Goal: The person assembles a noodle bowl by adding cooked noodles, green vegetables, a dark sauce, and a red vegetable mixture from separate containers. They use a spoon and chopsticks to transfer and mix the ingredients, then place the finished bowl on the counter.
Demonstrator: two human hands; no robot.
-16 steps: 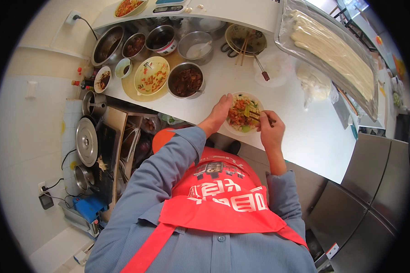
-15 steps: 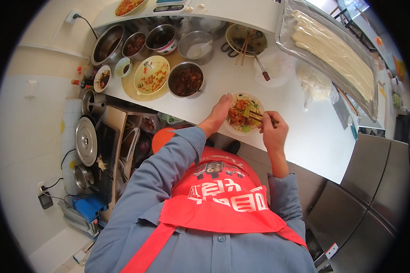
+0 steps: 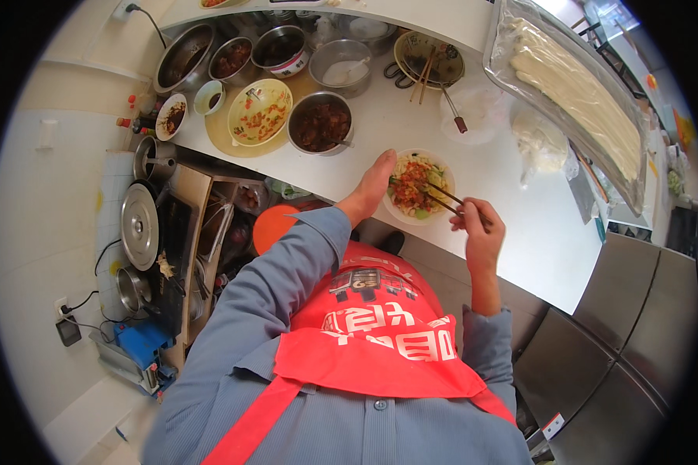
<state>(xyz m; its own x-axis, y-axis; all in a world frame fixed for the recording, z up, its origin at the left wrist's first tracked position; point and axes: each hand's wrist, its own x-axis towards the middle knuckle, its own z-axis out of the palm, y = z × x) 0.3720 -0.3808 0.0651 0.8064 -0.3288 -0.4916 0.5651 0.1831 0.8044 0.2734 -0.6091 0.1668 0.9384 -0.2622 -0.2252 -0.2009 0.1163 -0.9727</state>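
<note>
A white bowl point(image 3: 397, 215) of noodles with diced orange-red topping and green pieces stands near the counter's front edge. My left hand point(image 3: 374, 188) lies against its left side, fingers stretched out along the rim. Dark chopsticks point(image 3: 447, 198) are gripped in my right hand point(image 3: 482, 225), just right of the bowl, their tips down in the food. Beyond the bowl, to the left, is a steel pot point(image 3: 297, 124) of dark brown braised chunks. Beside that pot, a pale yellow bowl point(image 3: 244, 136) holds scraps of diced topping.
Several steel pots, including one with white contents point(image 3: 342, 71), line the counter's back left. A wok-like pan point(image 3: 411, 58) carries wooden chopsticks and a brush-like tool. At the far right lies a plastic-covered dough tray point(image 3: 632, 182). Below left are a stove point(image 3: 180, 232) and an orange stool point(image 3: 274, 229).
My right hand has drawn slightly right and down, and the chopsticks reach further out of it toward the bowl. The food's surface looks rearranged, with the yellow-green piece no longer raised. My left hand stays beside the bowl.
</note>
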